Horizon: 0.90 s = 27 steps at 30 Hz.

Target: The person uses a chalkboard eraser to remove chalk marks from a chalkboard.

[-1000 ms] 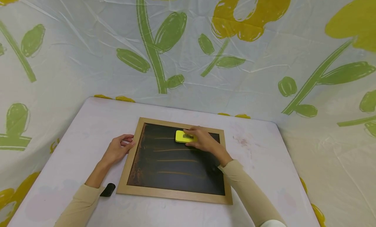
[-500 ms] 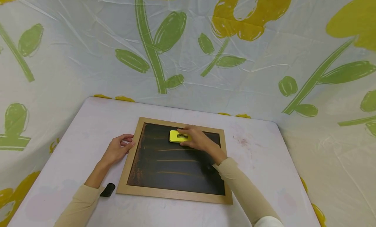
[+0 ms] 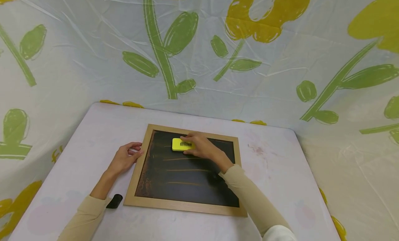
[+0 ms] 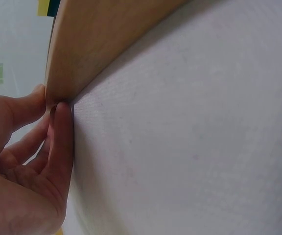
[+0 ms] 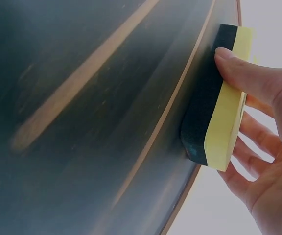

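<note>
The yellow-and-black eraser (image 3: 177, 144) lies at the chalkboard's (image 3: 184, 194) 12 o'clock, long axis running 9 to 3, printed face up; the right hand (image 3: 201, 146) grips its 3 o'clock end, hiding it; the left hand (image 3: 122, 158) pinches the wooden frame (image 3: 138, 171) at 10 o'clock; a black object (image 3: 114, 201) (partly sleeve-covered) is unidentifiable.

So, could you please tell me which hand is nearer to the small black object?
Left. The left hand holds the wooden frame a little beyond the black object; the right hand is farther off, over the chalkboard, holding the yellow eraser.
</note>
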Each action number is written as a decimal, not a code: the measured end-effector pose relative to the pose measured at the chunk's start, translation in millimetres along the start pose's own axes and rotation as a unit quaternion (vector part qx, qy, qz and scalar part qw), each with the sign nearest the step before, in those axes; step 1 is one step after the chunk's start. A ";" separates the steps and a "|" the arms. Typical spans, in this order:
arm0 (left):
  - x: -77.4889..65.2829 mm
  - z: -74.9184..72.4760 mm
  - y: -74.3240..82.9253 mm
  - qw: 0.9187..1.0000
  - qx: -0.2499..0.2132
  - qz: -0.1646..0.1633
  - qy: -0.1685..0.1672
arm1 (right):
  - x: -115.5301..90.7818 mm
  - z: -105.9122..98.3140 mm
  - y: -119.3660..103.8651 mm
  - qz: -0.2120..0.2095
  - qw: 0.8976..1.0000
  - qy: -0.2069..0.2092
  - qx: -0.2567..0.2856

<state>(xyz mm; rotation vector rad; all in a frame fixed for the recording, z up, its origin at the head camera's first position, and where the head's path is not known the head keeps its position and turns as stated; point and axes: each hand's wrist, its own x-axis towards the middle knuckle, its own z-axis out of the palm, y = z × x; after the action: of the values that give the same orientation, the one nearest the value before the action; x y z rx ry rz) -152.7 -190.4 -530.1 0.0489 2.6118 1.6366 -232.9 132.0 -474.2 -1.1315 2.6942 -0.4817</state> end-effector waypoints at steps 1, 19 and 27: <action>0.0 0.5 0.2 1.000 0.000 0.001 0.000 | 1.6 0.3 -0.7 -0.005 1.000 0.000 -0.003; -3.9 3.8 5.7 1.000 0.005 0.000 0.006 | 26.9 5.5 -21.4 -0.039 0.999 -0.020 -0.027; -5.2 7.6 6.6 1.000 0.000 0.001 0.008 | 26.8 6.8 -21.6 -0.038 0.997 -0.023 -0.061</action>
<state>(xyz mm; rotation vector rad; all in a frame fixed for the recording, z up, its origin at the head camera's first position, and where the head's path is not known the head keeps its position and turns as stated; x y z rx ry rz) -147.0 -181.0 -527.3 0.0379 2.6234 1.6441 -235.3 97.0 -473.8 -1.2652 2.6799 -0.3002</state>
